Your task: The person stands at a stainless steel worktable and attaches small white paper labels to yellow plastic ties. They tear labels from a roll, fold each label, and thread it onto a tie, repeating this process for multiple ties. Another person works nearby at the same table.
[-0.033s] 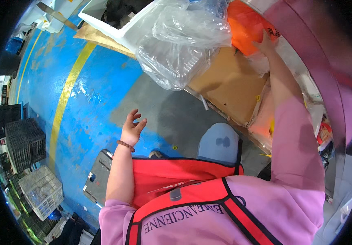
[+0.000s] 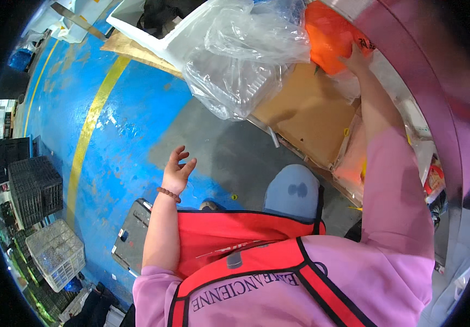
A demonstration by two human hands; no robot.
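Observation:
My left hand point(image 2: 177, 174) hangs in the air over the floor, with its thumb and fingers apart and nothing in it. A beaded bracelet point(image 2: 168, 194) circles that wrist. At the upper right my right hand point(image 2: 358, 61) reaches to the lower edge of an orange plastic bag point(image 2: 330, 38). It appears to grip the bag, though some of its fingers are hard to make out. Beside the bag lies a crumpled clear plastic bag point(image 2: 257, 41). Below them is a brown cardboard box point(image 2: 306, 111), and clear plastic film lies partly under my right hand.
A white foam box point(image 2: 139, 30) with something dark in it stands at the top. Black crates point(image 2: 34, 188) and a white mesh crate point(image 2: 56, 253) are at the left. A dark grey case point(image 2: 131, 237) lies by my left forearm. The blue floor point(image 2: 129, 117) carries a yellow line.

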